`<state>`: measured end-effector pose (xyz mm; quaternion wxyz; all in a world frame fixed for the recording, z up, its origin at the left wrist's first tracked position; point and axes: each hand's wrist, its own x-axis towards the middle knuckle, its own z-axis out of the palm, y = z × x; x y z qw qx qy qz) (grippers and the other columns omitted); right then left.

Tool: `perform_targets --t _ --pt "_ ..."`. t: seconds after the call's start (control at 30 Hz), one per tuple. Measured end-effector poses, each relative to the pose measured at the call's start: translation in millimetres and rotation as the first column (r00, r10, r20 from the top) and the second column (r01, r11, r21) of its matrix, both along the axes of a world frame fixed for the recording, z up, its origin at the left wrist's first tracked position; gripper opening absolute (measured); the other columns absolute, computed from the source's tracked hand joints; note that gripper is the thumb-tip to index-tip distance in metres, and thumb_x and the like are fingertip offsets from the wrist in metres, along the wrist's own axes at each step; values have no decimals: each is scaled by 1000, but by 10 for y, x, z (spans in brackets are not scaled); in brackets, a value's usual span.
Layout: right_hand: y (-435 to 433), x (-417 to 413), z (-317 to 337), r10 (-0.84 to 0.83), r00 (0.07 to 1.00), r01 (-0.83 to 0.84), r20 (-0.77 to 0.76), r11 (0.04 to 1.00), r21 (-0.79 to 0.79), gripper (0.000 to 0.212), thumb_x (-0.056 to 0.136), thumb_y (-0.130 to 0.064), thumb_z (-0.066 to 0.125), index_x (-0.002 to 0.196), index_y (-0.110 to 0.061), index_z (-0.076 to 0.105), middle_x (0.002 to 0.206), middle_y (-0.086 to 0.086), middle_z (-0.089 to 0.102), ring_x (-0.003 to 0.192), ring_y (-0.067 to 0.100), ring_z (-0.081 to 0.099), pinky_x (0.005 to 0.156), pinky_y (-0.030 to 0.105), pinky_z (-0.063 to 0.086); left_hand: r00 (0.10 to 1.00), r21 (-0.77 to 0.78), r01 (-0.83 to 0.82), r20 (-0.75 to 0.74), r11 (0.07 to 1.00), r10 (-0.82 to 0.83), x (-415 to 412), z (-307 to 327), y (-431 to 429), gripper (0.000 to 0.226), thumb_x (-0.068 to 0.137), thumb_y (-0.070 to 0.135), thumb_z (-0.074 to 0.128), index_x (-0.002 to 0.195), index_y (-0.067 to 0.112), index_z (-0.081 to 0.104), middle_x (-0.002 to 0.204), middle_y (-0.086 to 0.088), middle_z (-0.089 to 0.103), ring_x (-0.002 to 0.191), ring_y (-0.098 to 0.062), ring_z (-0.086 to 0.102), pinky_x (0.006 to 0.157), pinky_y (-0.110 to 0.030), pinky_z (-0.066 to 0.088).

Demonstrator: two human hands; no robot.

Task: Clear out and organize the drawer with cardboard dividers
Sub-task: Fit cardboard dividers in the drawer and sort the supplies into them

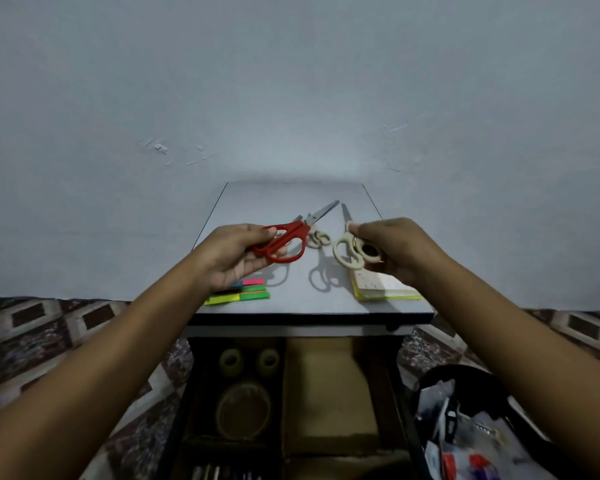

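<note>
My left hand [238, 252] grips the red-handled scissors [286, 239] above the grey tabletop [291, 299], blades pointing away to the right. My right hand [392, 247] holds cream-handled scissors [347, 249] by the handles, blade pointing away. Another small cream pair [318, 239] lies on the table between them. Below the table the open drawer [406, 403] shows cardboard dividers [323, 393]. Its left compartments hold three tape rolls [243, 410]; the middle compartment looks bare.
Coloured sticky flags [246, 292] lie at the table's front left, a yellow-edged notepad [383, 287] at the front right. Pens [222, 474] fill the drawer's near-left section. A black bin with plastic bags [465, 434] stands at the right. A patterned floor surrounds the table.
</note>
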<state>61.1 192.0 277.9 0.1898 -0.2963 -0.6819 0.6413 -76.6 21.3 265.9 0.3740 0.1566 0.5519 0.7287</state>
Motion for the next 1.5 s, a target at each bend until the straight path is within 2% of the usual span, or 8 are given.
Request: perform_targets --t 0.17,0.37,0.73,0.9,1.0,1.2,1.3,1.5 --pt "-256 581 -261 8 1000 -8 -7 1000 9 22 78 -26 72 78 -5 71 78 17 65 71 27 56 68 41 44 999 -44 12 -32 999 -13 440 -131 -422 9 91 1 51 96 -3 57 67 -13 70 56 -14 68 49 -19 54" --pt "-560 1146 -708 -9 1000 10 14 997 -72 14 85 -17 64 83 -5 72 69 6 69 59 12 63 58 24 48 989 -185 122 -57 975 -134 809 -432 -824 15 88 2 53 100 -3 60 82 -21 67 57 -15 66 50 -20 54" --pt "-948 1531 -1525 -172 981 182 95 977 -115 12 89 -14 61 82 -9 70 79 7 69 76 16 61 64 23 46 990 -379 141 29 915 -141 1187 -1175 -625 13 87 -2 58 100 -6 56 79 -17 68 62 -19 69 51 -24 54" --pt "-971 1523 -1655 -260 963 268 71 952 -148 11 88 -13 61 80 -13 69 76 7 68 69 16 60 60 22 48 997 -443 53 -22 895 -71 1188 -1518 -187 11 87 0 60 96 1 53 109 -24 62 95 -30 65 65 -30 57" --pt "-966 1509 -1722 -270 960 279 80 951 -132 10 88 -14 62 85 -9 70 75 9 66 69 15 57 55 18 45 998 -442 30 -35 896 -51 1197 -1632 80 18 89 -1 57 105 -3 50 108 -25 58 82 -24 63 52 -24 56" --pt "-926 1485 -1805 -263 960 273 91 953 -129 11 88 -16 62 80 -16 68 79 12 65 71 16 56 58 22 45 985 -566 54 -107 823 -138 1153 -1895 379 8 90 4 56 83 5 52 86 -11 57 72 -17 56 65 -31 54" --pt "-915 1459 -1830 -256 963 266 83 953 -147 10 88 -16 62 81 -13 69 81 18 63 73 22 55 61 25 45 938 -686 2 -251 728 -240 1103 -2044 385 15 90 16 59 76 12 56 83 -8 60 79 -20 57 76 -34 49" --pt "-893 1442 -1876 -257 963 267 79 949 -167 9 88 -16 62 88 -10 69 94 28 67 77 25 59 70 32 48 623 -873 -72 -417 483 -661 1163 -2161 363 51 82 35 67 124 11 48 135 -11 37 117 -27 46 89 -30 39"
